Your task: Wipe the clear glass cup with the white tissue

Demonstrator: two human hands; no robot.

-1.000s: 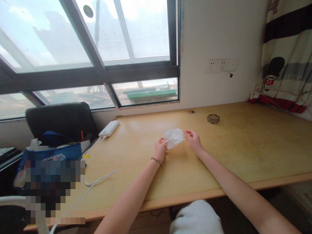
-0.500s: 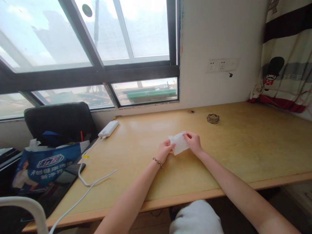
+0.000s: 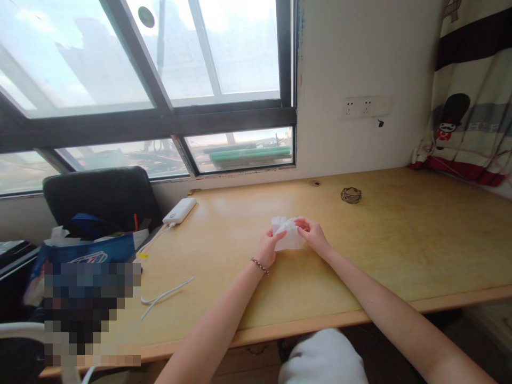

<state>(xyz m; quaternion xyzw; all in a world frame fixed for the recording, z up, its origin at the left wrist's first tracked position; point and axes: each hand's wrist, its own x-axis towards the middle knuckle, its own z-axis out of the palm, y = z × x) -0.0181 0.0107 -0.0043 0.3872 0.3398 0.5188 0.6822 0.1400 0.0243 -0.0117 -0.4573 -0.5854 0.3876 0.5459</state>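
Observation:
Between my hands, just above the wooden table, is a thin white tissue, creased and partly unfolded. My left hand pinches its left side, thumb on top and the other fingers hidden behind. On the right side, my right hand grips the tissue with bent fingers near its upper right edge. A beaded bracelet circles my left wrist.
A dark wire-like ring lies toward the back right of the table. At the left edge are a white power bank and a white cable. A black chair with a blue bag stands left.
The tissue has been turned and opened out, with its upper edge now crumpled and spread further left. Both hands stay on it, and my right fingers have shifted slightly left.

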